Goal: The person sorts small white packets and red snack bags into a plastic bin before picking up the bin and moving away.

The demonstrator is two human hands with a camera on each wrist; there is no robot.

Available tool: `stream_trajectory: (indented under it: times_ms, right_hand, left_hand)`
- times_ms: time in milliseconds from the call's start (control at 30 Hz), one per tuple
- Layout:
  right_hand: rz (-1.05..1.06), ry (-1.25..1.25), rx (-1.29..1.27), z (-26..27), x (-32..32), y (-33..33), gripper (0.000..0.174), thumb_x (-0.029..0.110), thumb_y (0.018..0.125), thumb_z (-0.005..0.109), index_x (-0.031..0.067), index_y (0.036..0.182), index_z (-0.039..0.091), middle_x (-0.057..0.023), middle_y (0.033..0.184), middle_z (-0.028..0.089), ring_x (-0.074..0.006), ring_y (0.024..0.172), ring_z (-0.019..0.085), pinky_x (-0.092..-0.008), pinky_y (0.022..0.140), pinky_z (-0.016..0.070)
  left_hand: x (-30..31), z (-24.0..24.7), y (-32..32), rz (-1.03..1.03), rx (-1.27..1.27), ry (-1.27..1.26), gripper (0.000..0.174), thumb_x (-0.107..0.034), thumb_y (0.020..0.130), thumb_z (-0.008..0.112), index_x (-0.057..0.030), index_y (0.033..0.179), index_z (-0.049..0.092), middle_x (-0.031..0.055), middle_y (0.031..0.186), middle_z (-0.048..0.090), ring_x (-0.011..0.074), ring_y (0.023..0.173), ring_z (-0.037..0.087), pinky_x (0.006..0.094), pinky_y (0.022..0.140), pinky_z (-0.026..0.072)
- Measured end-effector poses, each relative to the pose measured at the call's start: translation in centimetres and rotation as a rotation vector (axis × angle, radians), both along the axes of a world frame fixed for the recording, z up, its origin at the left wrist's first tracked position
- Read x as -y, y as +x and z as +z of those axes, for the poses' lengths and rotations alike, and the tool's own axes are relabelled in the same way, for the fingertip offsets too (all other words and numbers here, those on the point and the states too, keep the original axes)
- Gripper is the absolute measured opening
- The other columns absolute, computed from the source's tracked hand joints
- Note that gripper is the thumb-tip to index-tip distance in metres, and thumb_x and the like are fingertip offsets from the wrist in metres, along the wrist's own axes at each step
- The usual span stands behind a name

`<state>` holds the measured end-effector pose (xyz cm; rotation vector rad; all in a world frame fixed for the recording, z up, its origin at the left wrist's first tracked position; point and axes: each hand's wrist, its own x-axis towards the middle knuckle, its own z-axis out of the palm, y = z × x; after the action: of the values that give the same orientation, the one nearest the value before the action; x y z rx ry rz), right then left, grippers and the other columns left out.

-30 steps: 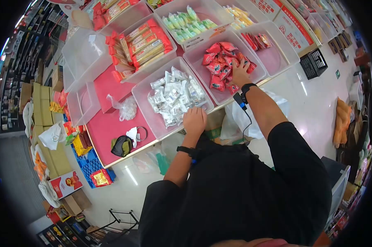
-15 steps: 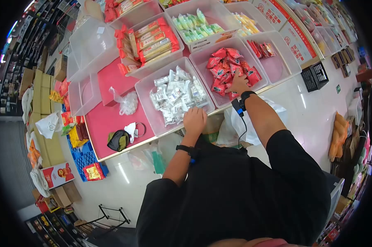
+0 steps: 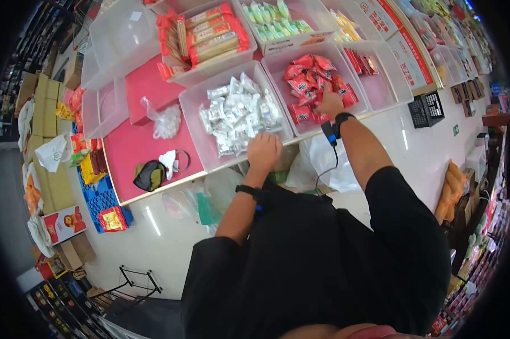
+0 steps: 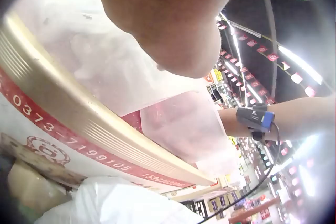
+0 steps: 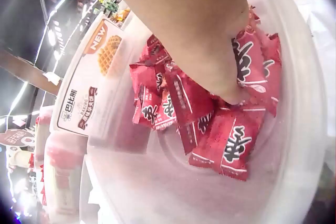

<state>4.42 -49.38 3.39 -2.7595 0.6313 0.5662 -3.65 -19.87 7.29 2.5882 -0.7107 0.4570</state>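
Observation:
My left hand (image 3: 264,151) rests at the near rim of a translucent plastic bin (image 3: 195,127) full of white packets (image 3: 235,116). Its fingers look foreshortened in the head view and are hidden in the left wrist view. Reaching into the neighbouring bin (image 3: 277,73), my right hand (image 3: 330,103) touches a pile of red snack packets (image 3: 306,79). One finger points forward over them; other fingertips are hidden among the packets. In the right wrist view, a red packet (image 5: 231,142) with black-and-white lettering lies just below that hand (image 5: 210,71).
Behind are bins of red-and-gold packs (image 3: 215,37) and green-white packets (image 3: 275,22). A bin with a few red packets (image 3: 359,62) stands at the right. On the pink tabletop (image 3: 122,164) lie a clear bag (image 3: 166,120) and a dark pouch (image 3: 149,175). White bags (image 3: 323,164) hang below the edge.
The right hand has shifted toward the near side of the red packets, its fingers less spread than before. The left hand stays at the bin rim. The head view has tilted and shifted slightly.

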Motion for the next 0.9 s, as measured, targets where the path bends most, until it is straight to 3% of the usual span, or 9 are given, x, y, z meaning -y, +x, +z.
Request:
stream_trajectory:
  times_ms: [67, 133, 267, 333, 433, 567, 633, 767, 900]
  right_hand:
    - [-0.031, 0.030, 0.070, 0.5, 1.7, -0.3, 0.116, 0.023, 0.053, 0.082, 0.0104, 0.146, 0.013, -0.0273, 0.104, 0.062, -0.0337, 0.099, 0.062, -0.0399, 0.087, 0.0493]
    - [0.019, 0.375, 0.184, 1.4, 2.9, -0.6, 0.109, 0.020, 0.051, 0.081, 0.0079, 0.143, 0.025, -0.0253, 0.111, 0.061, -0.0339, 0.101, 0.061, -0.0399, 0.086, 0.0491]
    - [-0.266, 0.821, 0.016, 3.7, 3.8, -0.9, 0.100, 0.019, 0.051, 0.081, 0.0100, 0.140, 0.037, -0.0172, 0.125, 0.055, -0.0243, 0.118, 0.050, -0.0355, 0.091, 0.0425]
    - [-0.251, 0.819, 0.059, 5.5, 4.4, -1.4, 0.087, 0.018, 0.054, 0.081, 0.0104, 0.134, 0.047, -0.0123, 0.125, 0.055, -0.0216, 0.117, 0.048, -0.0353, 0.091, 0.0401]
    - [-0.304, 1.120, 0.056, 10.4, 3.1, -3.0, 0.051, 0.009, 0.073, 0.070, 0.0045, 0.122, 0.057, -0.0064, 0.104, 0.064, -0.0079, 0.088, 0.057, -0.0207, 0.072, 0.0470]
    - [-0.228, 1.365, 0.256, 11.2, 2.2, -5.7, 0.045, 0.010, 0.077, 0.067, 0.0021, 0.120, 0.056, -0.0057, 0.101, 0.064, -0.0126, 0.089, 0.060, -0.0316, 0.077, 0.0500]
    - [-0.252, 1.572, 0.253, 11.2, 1.3, -7.1, 0.046, 0.010, 0.078, 0.065, 0.0023, 0.123, 0.054, -0.0069, 0.102, 0.064, -0.0143, 0.089, 0.061, -0.0327, 0.077, 0.0512]
    - [-0.482, 2.043, 0.298, 9.4, -1.3, -9.2, 0.050, 0.015, 0.085, 0.060, 0.0032, 0.131, 0.044, -0.0116, 0.110, 0.062, -0.0224, 0.092, 0.063, -0.0399, 0.079, 0.0532]
    - [-0.566, 2.351, 0.276, 10.4, -6.8, -10.0, 0.050, 0.032, 0.091, 0.055, 0.0032, 0.130, 0.043, -0.0153, 0.121, 0.056, -0.0274, 0.107, 0.058, -0.0490, 0.087, 0.0503]
  left_hand:
    - [0.1, -0.4, -0.5, -0.006, 0.004, 0.002, 0.013, -0.019, 0.078, 0.058, -0.0101, 0.069, 0.057, 0.0043, 0.069, 0.052, 0.0225, 0.070, 0.054, 0.0368, 0.061, 0.0406]
    - [0.1, -0.5, -0.2, 0.017, 0.018, 0.012, 0.013, -0.019, 0.078, 0.058, -0.0107, 0.068, 0.057, 0.0043, 0.070, 0.053, 0.0227, 0.070, 0.054, 0.0372, 0.061, 0.0408]
    - [0.0, -0.4, -0.3, 0.012, 0.059, -0.033, 0.014, -0.019, 0.078, 0.058, -0.0106, 0.067, 0.058, 0.0042, 0.069, 0.053, 0.0230, 0.070, 0.054, 0.0375, 0.061, 0.0408]
    - [0.1, -0.7, -0.3, 0.019, 0.047, 0.006, 0.018, -0.023, 0.080, 0.058, -0.0109, 0.066, 0.058, 0.0040, 0.070, 0.052, 0.0221, 0.072, 0.053, 0.0368, 0.062, 0.0408]
    - [0.1, -0.7, -0.4, 0.014, 0.064, 0.011, 0.017, -0.022, 0.080, 0.058, -0.0108, 0.067, 0.059, 0.0043, 0.069, 0.053, 0.0221, 0.071, 0.054, 0.0375, 0.062, 0.0409]
    - [0.0, 0.3, -0.5, 0.017, -0.013, -0.019, 0.017, -0.020, 0.081, 0.059, -0.0082, 0.069, 0.060, 0.0050, 0.072, 0.056, 0.0247, 0.074, 0.056, 0.0380, 0.064, 0.0422]
    - [0.6, 0.9, 0.0, 0.009, -0.294, -0.475, 0.018, -0.019, 0.085, 0.059, -0.0048, 0.074, 0.061, 0.0063, 0.073, 0.057, 0.0241, 0.066, 0.055, 0.0353, 0.060, 0.0434]
    - [4.9, 5.2, 0.4, -0.184, -0.434, -0.851, 0.023, -0.025, 0.090, 0.058, -0.0021, 0.090, 0.061, 0.0039, 0.081, 0.061, 0.0185, 0.065, 0.055, 0.0308, 0.062, 0.0461]
    - [7.1, 5.1, 2.1, -0.210, -1.264, -1.439, 0.032, -0.030, 0.093, 0.055, -0.0062, 0.115, 0.055, 0.0018, 0.095, 0.062, 0.0140, 0.074, 0.058, 0.0267, 0.067, 0.0490]
